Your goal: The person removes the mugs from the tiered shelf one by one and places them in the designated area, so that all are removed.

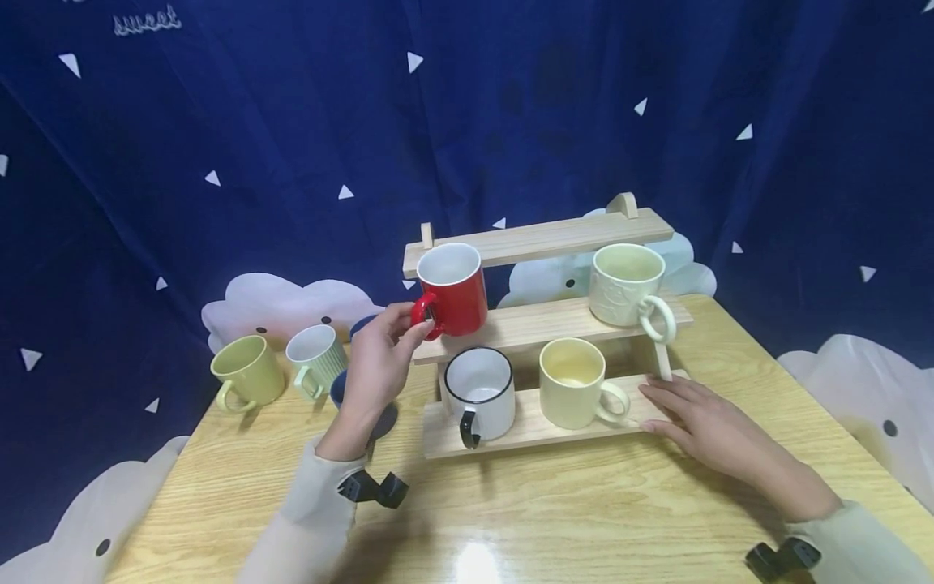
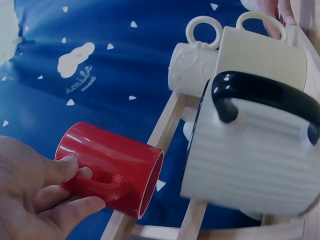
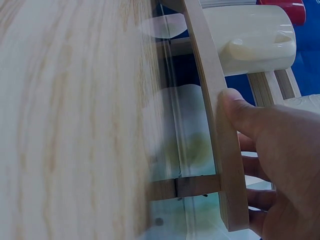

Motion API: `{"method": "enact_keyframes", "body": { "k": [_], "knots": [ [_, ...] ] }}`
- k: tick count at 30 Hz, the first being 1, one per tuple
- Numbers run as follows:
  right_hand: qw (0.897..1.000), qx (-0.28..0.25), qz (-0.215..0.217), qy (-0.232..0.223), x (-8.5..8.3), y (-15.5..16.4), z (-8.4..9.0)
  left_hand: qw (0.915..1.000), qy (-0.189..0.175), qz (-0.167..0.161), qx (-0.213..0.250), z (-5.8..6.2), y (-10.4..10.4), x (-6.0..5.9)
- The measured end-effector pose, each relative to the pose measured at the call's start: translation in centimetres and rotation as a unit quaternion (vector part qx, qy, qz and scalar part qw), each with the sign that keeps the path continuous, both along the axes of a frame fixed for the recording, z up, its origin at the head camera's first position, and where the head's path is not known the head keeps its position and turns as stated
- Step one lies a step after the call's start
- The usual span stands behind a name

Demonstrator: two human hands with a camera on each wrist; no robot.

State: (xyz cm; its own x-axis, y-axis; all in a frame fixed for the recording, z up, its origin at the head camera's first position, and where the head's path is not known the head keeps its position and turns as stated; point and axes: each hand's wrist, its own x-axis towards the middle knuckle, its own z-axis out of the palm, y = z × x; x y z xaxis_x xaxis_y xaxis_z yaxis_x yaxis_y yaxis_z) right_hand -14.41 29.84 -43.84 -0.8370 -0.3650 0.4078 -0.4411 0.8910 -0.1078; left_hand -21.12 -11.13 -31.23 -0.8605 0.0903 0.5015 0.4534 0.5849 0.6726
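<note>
Blue cloth with white triangles and clouds is hanging behind a wooden table (image 1: pixel 554 503), and a three-tier wooden rack (image 1: pixel 540 324) is standing on the table, serving as the landmark; the left hand (image 1: pixel 375 365) is reaching to the rack's middle shelf, its thumb and fingers pinching the handle of the red mug (image 1: pixel 452 290), which is sitting upright at the left end of that shelf; the left wrist view is showing the fingers curled round the handle, so the mug is not yet released, or is only just being taken, and I cannot tell which; the right hand (image 1: pixel 700 422) is lying at the right end of the rack's bottom shelf, fingers fairly straight and pressing against the board's edge, seemingly steadying the rack; a cream mug (image 1: pixel 627 285) is sitting at the right end of the middle shelf, while a white mug (image 1: pixel 479 393) with a black rim and a yellow mug (image 1: pixel 572 383) are standing side by side on the bottom shelf; the top shelf is carrying nothing; left of the rack, on the table, a green mug (image 1: pixel 248 371), a ribbed mug (image 1: pixel 316 358) and a blue mug (image 1: pixel 341 388), partly hidden by the left hand, are waiting; judging by this, four mugs are sitting on the rack and three are remaining off it, so the work is looking roughly half done.
</note>
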Motion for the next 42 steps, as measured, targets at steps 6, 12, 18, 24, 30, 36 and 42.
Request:
{"method": "enact_keyframes", "body": {
  "k": [6,12,18,24,30,36,42],
  "knots": [
    [1.0,0.0,-0.002,-0.003,0.1,0.1,0.0,0.9995,0.002,0.013,0.03,-0.3,-2.1,0.4],
    [1.0,0.0,-0.012,-0.008,0.0,0.1,0.0,0.9981,-0.014,0.038,0.047,-0.5,-4.4,1.0],
    [1.0,0.002,-0.012,-0.006,0.0,0.1,-0.1,0.997,-0.007,0.056,0.053,-1.0,-6.3,1.3],
    [1.0,0.0,-0.009,0.0,0.0,0.1,-0.1,0.9948,-0.006,0.087,0.052,-1.5,-7.9,1.6],
    [1.0,-0.003,-0.015,-0.005,-0.1,0.1,-0.2,0.9911,-0.022,0.119,0.055,-1.9,-9.4,2.1],
    [1.0,-0.005,-0.017,-0.012,-0.2,0.0,-0.3,0.9869,-0.028,0.151,0.051,-2.6,-11.1,2.8],
    [1.0,-0.006,-0.018,-0.014,-0.2,-0.1,-0.1,0.9807,-0.037,0.174,0.08,-3.5,-12.8,3.3]
  ]
}}
